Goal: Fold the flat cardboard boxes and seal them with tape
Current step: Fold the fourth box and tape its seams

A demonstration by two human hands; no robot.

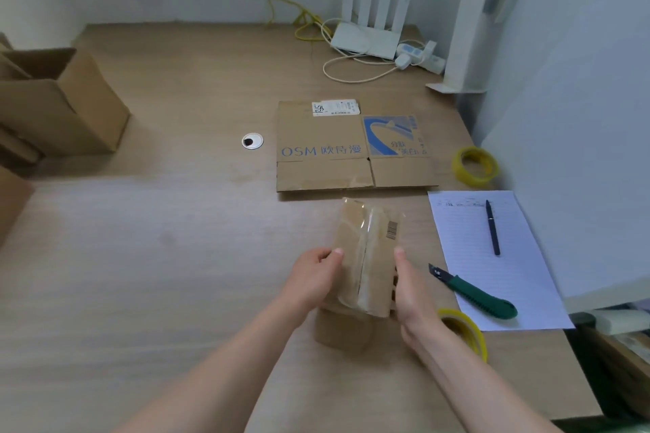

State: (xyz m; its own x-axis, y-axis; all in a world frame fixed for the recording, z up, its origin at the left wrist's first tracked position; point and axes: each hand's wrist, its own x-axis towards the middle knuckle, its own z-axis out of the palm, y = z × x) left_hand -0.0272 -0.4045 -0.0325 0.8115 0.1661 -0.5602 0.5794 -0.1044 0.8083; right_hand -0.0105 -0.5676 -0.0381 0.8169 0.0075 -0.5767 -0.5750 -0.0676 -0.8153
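A small brown cardboard box (pixel 365 257) with clear tape along its middle seam stands on the wooden table, between both my hands. My left hand (pixel 314 274) grips its left side with curled fingers. My right hand (pixel 409 288) presses flat against its right side, thumb up. A flat cardboard box (pixel 323 148) with blue print lies further back. One yellow tape roll (pixel 475 165) sits at the right of the flat box. A second yellow tape roll (pixel 464 330) lies partly hidden behind my right wrist.
A green utility knife (pixel 482 295) and a black pen (pixel 492 227) lie on a lined sheet (pixel 510 278) at the right. Opened boxes (pixel 59 98) stand at the far left. A router (pixel 365 39) with cables sits at the back. A cable grommet (pixel 252 141) is in the tabletop.
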